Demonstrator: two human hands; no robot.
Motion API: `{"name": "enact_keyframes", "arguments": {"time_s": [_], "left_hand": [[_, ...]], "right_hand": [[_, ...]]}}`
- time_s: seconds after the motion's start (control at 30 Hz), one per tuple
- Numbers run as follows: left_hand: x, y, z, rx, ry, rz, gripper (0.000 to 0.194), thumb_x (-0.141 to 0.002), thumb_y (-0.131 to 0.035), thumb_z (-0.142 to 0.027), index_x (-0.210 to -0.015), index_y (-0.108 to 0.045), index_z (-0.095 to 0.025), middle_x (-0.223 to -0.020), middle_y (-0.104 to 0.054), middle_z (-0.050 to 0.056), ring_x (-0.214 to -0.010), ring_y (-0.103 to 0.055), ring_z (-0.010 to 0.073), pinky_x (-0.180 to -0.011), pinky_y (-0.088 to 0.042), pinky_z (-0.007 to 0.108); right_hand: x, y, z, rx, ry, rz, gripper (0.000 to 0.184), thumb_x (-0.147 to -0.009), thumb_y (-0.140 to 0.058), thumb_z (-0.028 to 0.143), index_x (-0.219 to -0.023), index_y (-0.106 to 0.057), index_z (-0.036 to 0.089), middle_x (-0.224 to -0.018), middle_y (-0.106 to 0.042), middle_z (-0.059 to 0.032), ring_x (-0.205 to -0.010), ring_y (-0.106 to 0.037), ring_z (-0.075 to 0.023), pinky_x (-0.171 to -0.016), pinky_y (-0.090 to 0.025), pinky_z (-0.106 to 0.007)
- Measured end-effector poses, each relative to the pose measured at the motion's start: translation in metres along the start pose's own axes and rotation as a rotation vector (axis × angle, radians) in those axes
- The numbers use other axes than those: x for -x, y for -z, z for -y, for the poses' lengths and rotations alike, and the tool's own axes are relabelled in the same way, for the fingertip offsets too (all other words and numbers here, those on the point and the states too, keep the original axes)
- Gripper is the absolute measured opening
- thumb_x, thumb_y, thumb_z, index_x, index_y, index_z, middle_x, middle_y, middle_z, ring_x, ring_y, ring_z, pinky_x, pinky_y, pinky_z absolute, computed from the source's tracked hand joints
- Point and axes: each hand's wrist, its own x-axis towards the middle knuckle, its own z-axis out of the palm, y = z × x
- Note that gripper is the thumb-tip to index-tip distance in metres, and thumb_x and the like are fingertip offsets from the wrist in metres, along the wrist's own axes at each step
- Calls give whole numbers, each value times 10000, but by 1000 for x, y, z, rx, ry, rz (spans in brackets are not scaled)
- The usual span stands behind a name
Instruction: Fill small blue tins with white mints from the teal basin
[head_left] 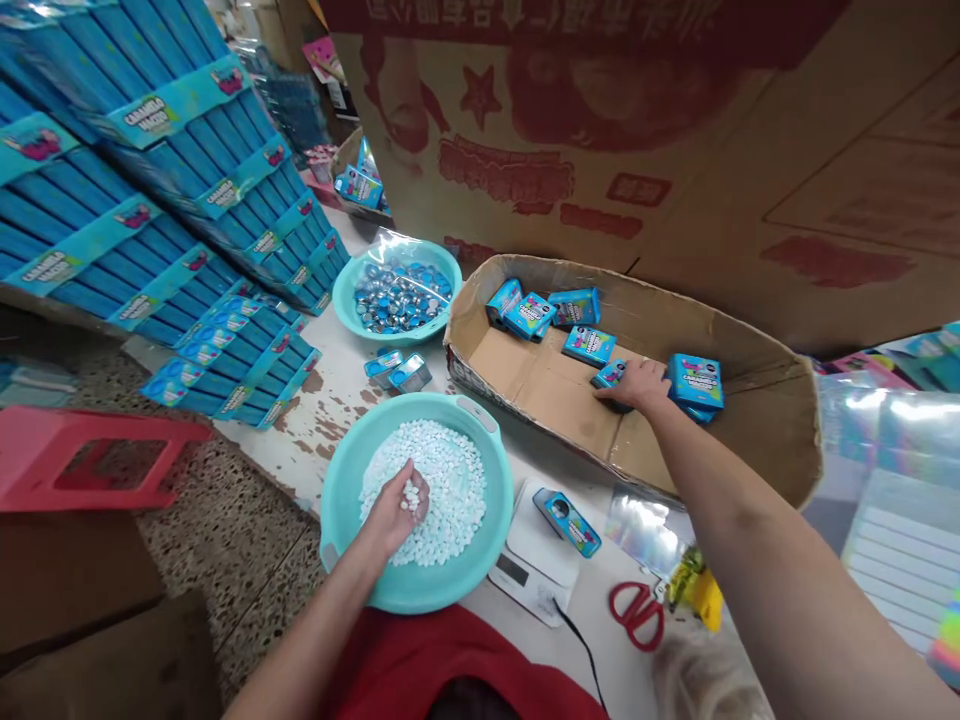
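Head view: half-curled left hand (396, 505) cups white candies (410, 497); bent right hand (642, 384) grips blue box (608, 374); work appears partway, basin (341, 485) well-stocked.

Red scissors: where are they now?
In the head view's lower right, the red scissors lie on the table between the white scale and yellow packet.

- The round turquoise plastic basin (492, 480) is smooth and faintly glossy.
- Small white pellets (457, 480) look matt and chalky.
- Small blue rectangular printed boxes (529, 314) have glossy faces.
- The long tan cardboard tray (517, 372) is matt, its rim rough.
- Blue-and-silver metallic-looking discs (405, 300) shine.
- The flat white plastic-looking scale (532, 540) is smooth.
- The white-painted tabletop (337, 365) is flaked and rough in patches.
- Draped red cloth (367, 660) looks matt.
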Motion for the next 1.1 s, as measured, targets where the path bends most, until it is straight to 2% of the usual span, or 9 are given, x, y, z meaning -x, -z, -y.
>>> {"name": "enact_keyframes", "arguments": {"time_s": [0.27, 0.37, 0.5, 0.6, 0.7, 0.8, 0.9, 1.0, 1.1], "left_hand": [[-14, -15, 6, 141, 126, -81, 268, -813, -607, -354, -675, -492, -155, -506, -450, -40, -359, -377, 40, -322, -245, 143], [-10, -16, 7, 108, 41, -2, 320, -769, -651, -416, -668, -497, -155, -439, -369, -73, -331, -330, 40, -319, -231, 154], [-6, -8, 9, 90, 13, -78, 256, -734, -703, -345, -756, -556, -137, -484, -431, -58, -424, -456, 54, -408, -364, 148], [-8, -1, 13, 120, 36, -164, 219, -748, -695, -303, -812, -564, -139, -516, -457, -57, -430, -454, 37, -419, -370, 127], [-7, -1, 14, 198, 49, -142, 341, -757, -662, -452, -703, -503, -155, -470, -410, -68, -373, -395, 36, -354, -306, 133], [3, -10, 8, 236, 76, -113, 418, -773, -621, -509, -616, -431, -171, -411, -353, -80, -317, -317, 32, -308, -203, 142], [26, -28, -5, 244, 47, -12, 440, -788, -602, -505, -574, -394, -183, -362, -250, -96, -288, -233, 36, -305, -146, 165], [56, -52, -18, 256, -114, 147, 467, -749, -647, -499, -552, -363, -185, -380, -257, -92, -310, -240, 38, -328, -158, 178], [76, -71, -23, 217, -359, 158, 449, -720, -674, -498, -567, -397, -180, -409, -297, -89, -344, -296, 40, -368, -219, 185]], "right_hand": [[39, 18, 33, 86, -47, 210, 687, -478, -811, 509, -989, -596, 103, -1129, -556, -251, -1084, -494, -430, -849, -397, -554], [61, 43, 51, 19, 23, 153, 626, -621, -742, 497, -1107, -566, 145, -1194, -547, -203, -1104, -501, -374, -885, -410, -504], [148, 67, 75, -338, 202, -140, 483, -831, -511, 537, -1147, -535, 173, -1088, -597, -131, -991, -562, -258, -837, -455, -407], [226, 51, 82, -369, 246, -248, 580, -753, -579, 613, -1142, -527, 186, -1092, -588, -116, -1027, -528, -273, -884, -421, -452], [273, 24, 75, -348, 138, -183, 645, -710, -566, 685, -1084, -539, 161, -1015, -603, -127, -956, -552, -291, -811, -449, -459], [287, 22, 73, -436, 105, -105, 479, -783, -527, 626, -959, -577, 183, -861, -620, -76, -796, -585, -237, -706, -475, -387], [291, 47, 92, -486, 229, -169, 344, -794, -607, 504, -971, -584, 210, -859, -613, -55, -782, -578, -214, -690, -471, -349], [295, 66, 127, -520, 466, -129, 270, -809, -631, 399, -1013, -582, 229, -884, -616, -50, -805, -574, -206, -693, -469, -328], [297, 59, 162, -491, 632, -8, 226, -830, -607, 364, -1010, -589, 228, -864, -625, -50, -794, -566, -207, -688, -463, -329]]}}
